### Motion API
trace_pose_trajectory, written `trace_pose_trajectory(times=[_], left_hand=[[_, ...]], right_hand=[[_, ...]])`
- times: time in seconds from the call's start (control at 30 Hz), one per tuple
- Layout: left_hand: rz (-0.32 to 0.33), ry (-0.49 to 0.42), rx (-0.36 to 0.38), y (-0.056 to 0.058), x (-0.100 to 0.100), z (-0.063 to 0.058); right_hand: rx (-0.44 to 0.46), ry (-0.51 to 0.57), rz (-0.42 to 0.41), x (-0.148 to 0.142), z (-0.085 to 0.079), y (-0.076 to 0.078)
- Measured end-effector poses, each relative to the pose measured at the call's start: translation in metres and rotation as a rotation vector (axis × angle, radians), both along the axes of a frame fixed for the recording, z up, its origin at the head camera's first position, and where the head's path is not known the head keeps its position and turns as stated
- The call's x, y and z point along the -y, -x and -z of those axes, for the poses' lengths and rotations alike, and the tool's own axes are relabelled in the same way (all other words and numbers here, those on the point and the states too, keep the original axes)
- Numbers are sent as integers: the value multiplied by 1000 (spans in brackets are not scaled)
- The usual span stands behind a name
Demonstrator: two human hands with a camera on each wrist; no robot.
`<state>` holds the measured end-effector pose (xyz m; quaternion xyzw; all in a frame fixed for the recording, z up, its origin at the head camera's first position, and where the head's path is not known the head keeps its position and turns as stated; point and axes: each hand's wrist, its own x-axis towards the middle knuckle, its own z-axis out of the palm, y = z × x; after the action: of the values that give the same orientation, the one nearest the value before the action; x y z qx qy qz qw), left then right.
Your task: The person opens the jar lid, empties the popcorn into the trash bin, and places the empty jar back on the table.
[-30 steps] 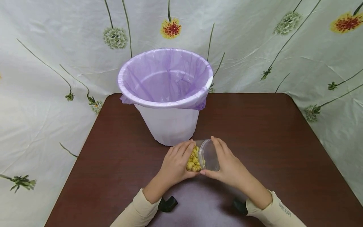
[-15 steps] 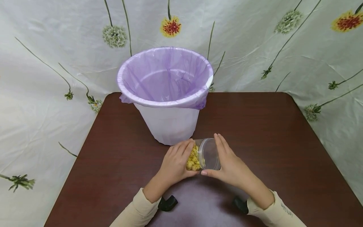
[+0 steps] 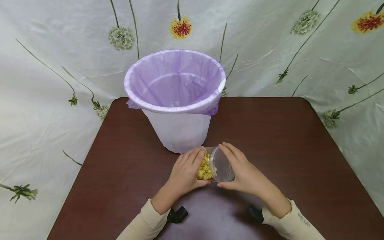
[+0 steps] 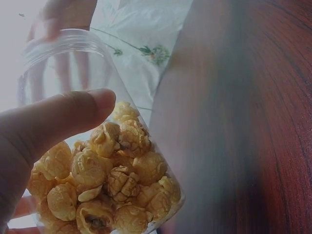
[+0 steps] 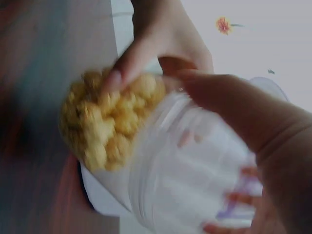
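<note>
A clear plastic jar (image 3: 208, 148) of golden popcorn (image 3: 204, 170) lies tilted on its side between the two hands, just in front of the bin. My left hand (image 3: 186, 171) grips the jar's body, its thumb (image 4: 92, 105) lying across the wall in the left wrist view. At the other end, the fingers and thumb of my right hand (image 3: 244, 171) hold the rim of the clear round lid (image 3: 222, 163). The right wrist view is blurred, with the lid (image 5: 190, 161) filling its middle and the popcorn (image 5: 109, 119) beyond it.
A white bin (image 3: 183, 131) with a purple liner bag (image 3: 177, 86) over its rim stands on the dark wooden table (image 3: 270, 133), behind the hands. A flower-printed cloth (image 3: 255, 36) hangs around the back and sides.
The right hand's fingers spread slightly outward half a second ago and are now back over the lid's rim, its thumb shifted a little right. The left hand and jar have stayed nearly still.
</note>
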<state>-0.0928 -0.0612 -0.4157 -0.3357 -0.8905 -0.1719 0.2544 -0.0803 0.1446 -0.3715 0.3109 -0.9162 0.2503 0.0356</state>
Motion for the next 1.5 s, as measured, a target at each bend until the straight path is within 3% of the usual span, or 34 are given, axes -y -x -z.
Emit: trace_pose_trajectory(times=[0.1, 0.17, 0.47, 0.63, 0.8, 0.97, 1.13, 1.33, 1.5], left_hand=[[-2, -2, 2, 1, 1, 1], [-1, -6, 7, 1, 1, 1], [-8, -4, 12, 0, 1, 0], [-18, 5, 4, 0, 2, 0], [-16, -1, 23, 0, 2, -1], [-9, -21, 44, 0, 2, 0], [-5, -22, 43, -1, 1, 0], [0, -27, 38, -1, 1, 0], [-5, -20, 35, -2, 1, -1]], right_hand=[[-82, -22, -112, -4, 0, 4], [-108, -31, -141, -5, 0, 5], [-79, -3, -108, -13, -5, 6], [-68, 6, -13, -30, -12, 12], [-30, -83, 156, -53, -12, 26], [56, -164, 284, -75, 4, 47], [152, -204, 354, -92, 29, 64], [235, -221, 388, -103, 58, 72], [309, -244, 398, -108, 73, 74]])
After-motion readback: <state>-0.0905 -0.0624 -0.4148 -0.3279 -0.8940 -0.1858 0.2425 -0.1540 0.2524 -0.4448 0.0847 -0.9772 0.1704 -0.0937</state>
